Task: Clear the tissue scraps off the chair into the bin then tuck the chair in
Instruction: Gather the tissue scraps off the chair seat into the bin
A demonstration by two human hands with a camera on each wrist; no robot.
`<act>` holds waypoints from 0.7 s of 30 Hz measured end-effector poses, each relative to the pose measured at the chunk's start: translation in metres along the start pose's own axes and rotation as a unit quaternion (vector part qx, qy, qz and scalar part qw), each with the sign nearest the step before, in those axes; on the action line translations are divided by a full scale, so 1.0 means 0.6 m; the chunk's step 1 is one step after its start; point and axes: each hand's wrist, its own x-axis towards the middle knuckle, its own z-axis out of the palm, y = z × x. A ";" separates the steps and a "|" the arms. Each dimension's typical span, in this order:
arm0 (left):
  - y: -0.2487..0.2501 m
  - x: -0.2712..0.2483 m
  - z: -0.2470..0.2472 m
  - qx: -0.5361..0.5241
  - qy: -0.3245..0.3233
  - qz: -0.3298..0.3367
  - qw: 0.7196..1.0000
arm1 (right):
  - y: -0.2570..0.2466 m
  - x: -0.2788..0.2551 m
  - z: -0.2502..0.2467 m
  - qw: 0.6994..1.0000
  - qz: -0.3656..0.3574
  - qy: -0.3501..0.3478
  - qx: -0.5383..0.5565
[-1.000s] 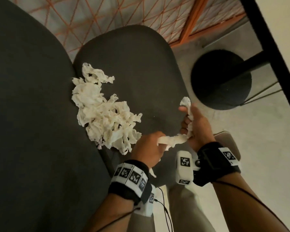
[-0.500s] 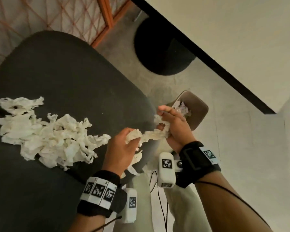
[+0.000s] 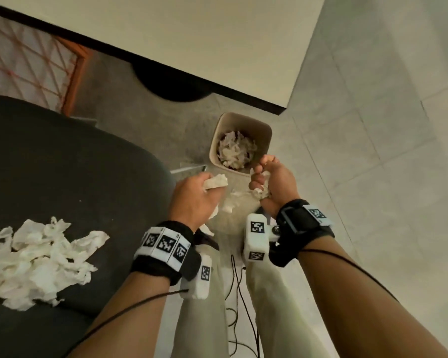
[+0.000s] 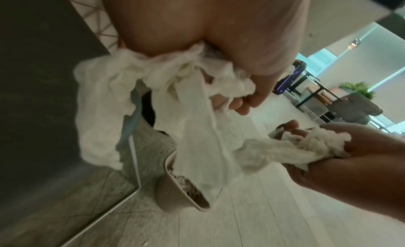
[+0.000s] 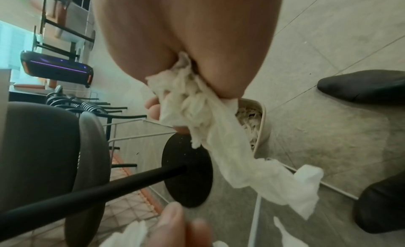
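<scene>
A pile of white tissue scraps (image 3: 36, 259) lies on the dark grey chair seat (image 3: 70, 177) at the lower left. My left hand (image 3: 194, 195) grips a bunch of tissue (image 4: 153, 88) just off the seat's right edge. My right hand (image 3: 272, 182) grips another wad of tissue (image 5: 197, 108), with a strip hanging down. Both hands hover close to the near rim of a beige bin (image 3: 259, 130) on the floor, which holds several scraps (image 3: 237, 149). The left wrist view shows the bin (image 4: 175, 197) below the dangling tissue.
A white table with a dark edge (image 3: 217, 83) runs across the top, above its round black base (image 3: 171, 83). An orange lattice frame (image 3: 73, 76) stands behind the chair. My legs and cables (image 3: 238, 293) are below the hands. Tiled floor (image 3: 373, 151) lies to the right.
Both hands have carried their tissue off the chair seat and rightward to the bin. The strip stretched between them has separated, and the view has swung right so the bin shows fully.
</scene>
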 end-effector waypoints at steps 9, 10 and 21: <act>0.036 0.136 0.137 0.116 -0.049 0.013 0.992 | -0.036 0.101 -0.136 0.993 0.059 0.101 0.022; 0.032 0.155 0.151 0.131 -0.054 0.007 0.990 | -0.034 0.112 -0.146 0.993 0.064 0.098 0.029; -0.011 0.329 0.231 0.160 0.055 0.101 0.980 | -0.050 0.242 -0.136 0.981 -0.010 -0.006 0.195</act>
